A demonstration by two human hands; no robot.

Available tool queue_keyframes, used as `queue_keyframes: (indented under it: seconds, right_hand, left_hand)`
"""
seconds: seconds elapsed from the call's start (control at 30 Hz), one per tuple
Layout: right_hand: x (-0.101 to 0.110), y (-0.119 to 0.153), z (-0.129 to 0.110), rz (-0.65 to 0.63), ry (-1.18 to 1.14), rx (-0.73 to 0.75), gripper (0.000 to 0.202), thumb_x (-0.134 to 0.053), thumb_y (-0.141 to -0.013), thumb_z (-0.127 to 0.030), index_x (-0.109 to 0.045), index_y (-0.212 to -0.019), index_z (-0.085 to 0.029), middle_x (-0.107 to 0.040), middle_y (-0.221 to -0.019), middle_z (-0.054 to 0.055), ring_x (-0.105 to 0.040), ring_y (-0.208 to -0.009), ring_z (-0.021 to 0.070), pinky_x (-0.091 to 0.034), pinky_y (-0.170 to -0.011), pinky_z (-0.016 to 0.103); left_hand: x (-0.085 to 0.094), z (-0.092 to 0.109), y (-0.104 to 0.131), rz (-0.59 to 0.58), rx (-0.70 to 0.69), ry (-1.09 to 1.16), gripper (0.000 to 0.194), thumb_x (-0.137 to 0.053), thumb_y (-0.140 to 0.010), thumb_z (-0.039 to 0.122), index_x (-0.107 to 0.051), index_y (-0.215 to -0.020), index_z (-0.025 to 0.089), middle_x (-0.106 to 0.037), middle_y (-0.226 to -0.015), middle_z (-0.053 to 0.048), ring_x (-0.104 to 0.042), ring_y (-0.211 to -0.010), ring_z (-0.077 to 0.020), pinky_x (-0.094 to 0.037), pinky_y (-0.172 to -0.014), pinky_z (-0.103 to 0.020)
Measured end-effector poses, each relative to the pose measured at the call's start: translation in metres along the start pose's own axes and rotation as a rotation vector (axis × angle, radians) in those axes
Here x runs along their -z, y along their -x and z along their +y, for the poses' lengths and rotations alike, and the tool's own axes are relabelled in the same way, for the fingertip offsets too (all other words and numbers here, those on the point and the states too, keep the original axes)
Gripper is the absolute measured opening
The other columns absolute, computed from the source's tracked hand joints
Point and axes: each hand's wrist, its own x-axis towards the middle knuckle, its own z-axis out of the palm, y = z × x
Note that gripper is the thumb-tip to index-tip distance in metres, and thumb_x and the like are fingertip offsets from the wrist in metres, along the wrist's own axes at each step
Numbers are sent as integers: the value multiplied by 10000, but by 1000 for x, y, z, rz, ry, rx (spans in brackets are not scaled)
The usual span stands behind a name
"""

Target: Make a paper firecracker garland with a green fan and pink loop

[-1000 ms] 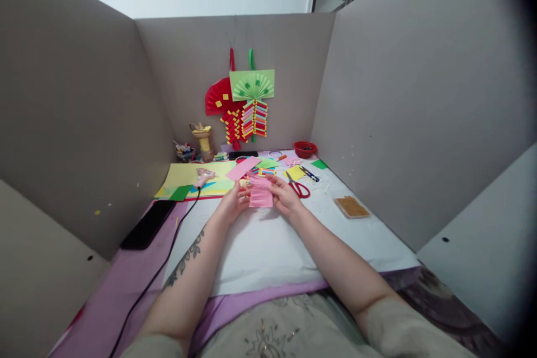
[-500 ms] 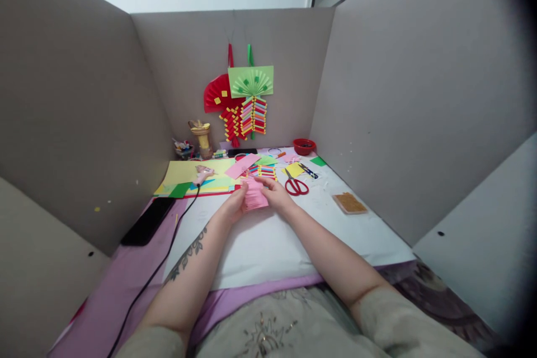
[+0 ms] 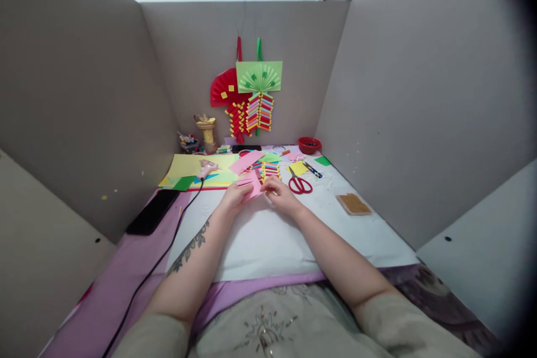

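Folded pink paper [image 3: 253,185] is held above the white sheet by my left hand [image 3: 236,198], its fingers closed on the paper's left side. My right hand [image 3: 280,196] is at the paper's right edge with its fingers bent together; whether they pinch the edge is too small to tell. Just behind the hands lie a flat pink strip [image 3: 247,162] and a row of colourful paper rolls [image 3: 271,170]. Red-handled scissors [image 3: 300,184] rest to the right of my right hand.
A pink glue gun [image 3: 207,168] with a black cable lies on yellow paper [image 3: 184,164], near a black phone [image 3: 153,212]. Rightward are a utility knife [image 3: 312,170], red bowl [image 3: 309,145] and brown pad [image 3: 354,204]. Fan decorations [image 3: 260,76] hang on the back panel.
The pink paper has turned and tilted in my left hand. My right hand has shifted to the paper's right edge, fingers more curled. The whole view has moved slightly.
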Motion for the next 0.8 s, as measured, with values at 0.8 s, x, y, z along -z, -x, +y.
queue_keyframes:
  seconds: [0.8]
  right_hand:
    - [-14, -4, 19, 148, -87, -252, 102, -577, -708, -253, -598, -769, -174, -567, -662, -21, -522, -610, 124, -434, -594, 249]
  left_hand:
    - [-3, -4, 3, -82, -28, 49, 401, -811, -540, 259, -681, -887, 105, -689, -902, -110, -625, -763, -191, -481, -710, -294]
